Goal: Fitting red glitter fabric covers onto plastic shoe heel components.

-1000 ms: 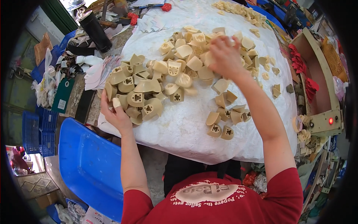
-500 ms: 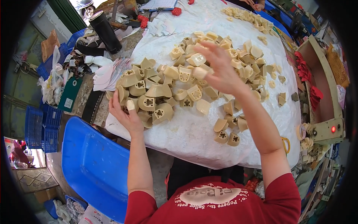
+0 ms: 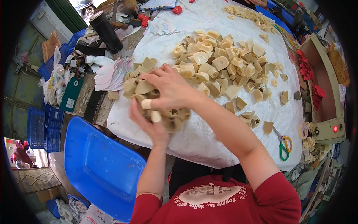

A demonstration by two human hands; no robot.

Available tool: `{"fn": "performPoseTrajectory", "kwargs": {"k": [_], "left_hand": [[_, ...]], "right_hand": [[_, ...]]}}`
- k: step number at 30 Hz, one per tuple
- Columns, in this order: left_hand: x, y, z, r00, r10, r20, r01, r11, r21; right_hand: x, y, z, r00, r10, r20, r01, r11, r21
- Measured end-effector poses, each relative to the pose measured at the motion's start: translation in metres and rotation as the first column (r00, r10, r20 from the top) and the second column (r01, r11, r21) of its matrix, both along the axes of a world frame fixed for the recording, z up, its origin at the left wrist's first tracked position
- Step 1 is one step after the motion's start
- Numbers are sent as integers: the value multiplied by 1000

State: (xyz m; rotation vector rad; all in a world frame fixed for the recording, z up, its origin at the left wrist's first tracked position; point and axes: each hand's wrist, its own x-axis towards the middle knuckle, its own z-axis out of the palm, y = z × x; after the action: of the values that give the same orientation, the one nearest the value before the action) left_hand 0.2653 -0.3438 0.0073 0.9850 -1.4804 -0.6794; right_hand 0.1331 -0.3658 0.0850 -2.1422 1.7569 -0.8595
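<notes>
Beige moulded shoe heels, with holes in their ends, lie heaped on a white-covered table. My right hand (image 3: 171, 87) reaches across and presses its fingers over a left-hand clump of shoe heels (image 3: 143, 86). Against the clump's near side, my left hand (image 3: 149, 123) curves its fingers round the pieces. The clump is clasped between both hands and smeared by motion. Pale coverings wrap both thumbs. A larger pile of shoe heels (image 3: 222, 61) spreads over the table's middle, beyond my right forearm. The undersides of my fingers are hidden.
A blue plastic tub (image 3: 100, 168) sits below the table's near left edge. Scissors (image 3: 284, 143) with green and yellow handles lie at the near right. A black cylinder (image 3: 106, 31) stands far left, near stacked pale sheets (image 3: 113, 74). Another person's hand (image 3: 260, 3) shows at the far edge.
My right hand has swung left and nearer, from above the middle pile onto the left clump. My left hand has moved right, and the clump has shifted right with it. The scissors now show.
</notes>
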Motion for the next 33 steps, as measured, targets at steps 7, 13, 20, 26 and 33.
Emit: {"fn": "performPoseTrajectory", "kwargs": {"k": [7, 13, 20, 26, 33], "left_hand": [[-32, 40, 13, 984, -107, 143, 138, 962, -234], [-59, 66, 15, 934, -248, 258, 341, 836, -429], [-91, 61, 40, 815, -442, 375, 578, 660, -480], [-118, 60, 60, 654, -523, 547, 753, 518, -405], [-149, 59, 71, 425, -645, 635, 891, 420, -170]], "right_hand": [[-44, 67, -6, 997, -71, -41, 58, 961, -269], [-66, 129, -14, 953, -202, 228, 270, 905, -328], [-85, 182, -39, 813, -429, 394, 543, 803, -245], [-97, 205, -46, 682, -546, 486, 666, 738, -105], [-109, 247, -35, 662, -718, 215, 749, 648, -139]]}}
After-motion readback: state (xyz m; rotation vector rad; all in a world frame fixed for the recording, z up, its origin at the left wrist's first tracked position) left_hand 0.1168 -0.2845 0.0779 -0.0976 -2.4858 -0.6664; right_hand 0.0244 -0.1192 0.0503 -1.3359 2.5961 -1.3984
